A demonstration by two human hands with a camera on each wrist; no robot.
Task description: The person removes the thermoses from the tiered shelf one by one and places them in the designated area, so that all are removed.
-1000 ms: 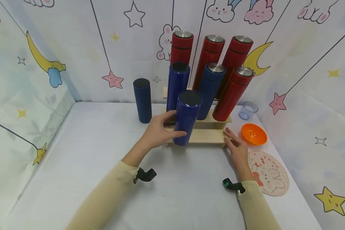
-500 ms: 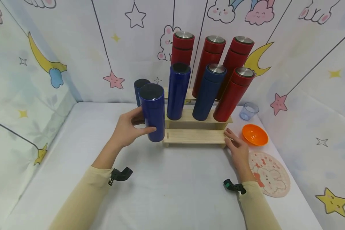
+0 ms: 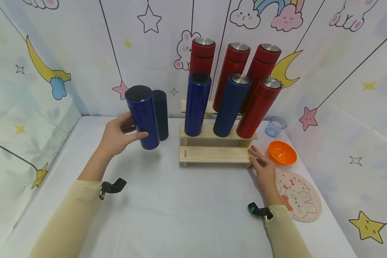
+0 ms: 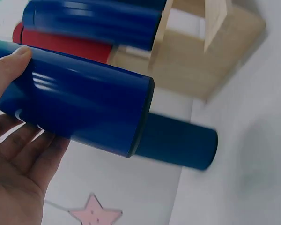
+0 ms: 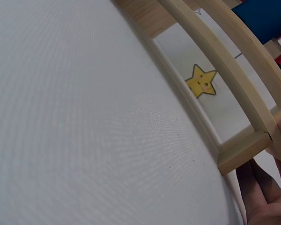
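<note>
A blue flask (image 3: 143, 117) is gripped upright in the left hand (image 3: 116, 135), fingers curled around it, just beside a darker flask (image 3: 160, 114) on the table (image 3: 180, 204). The wooden rack (image 3: 214, 154) is touched at its corner by the right hand (image 3: 262, 168), fingers straight.

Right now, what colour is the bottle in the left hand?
Blue bottle, gripped by the left hand; clearest in head view.

A white-clothed table boxed in by cartoon-printed backdrops

The table (image 3: 187, 211) is covered in plain white cloth; pale fabric walls (image 3: 84, 43) on three sides show stars, yellow moons, bunnies, clouds and a rainbow, crossed by thin dark lines, under soft, even light.
</note>
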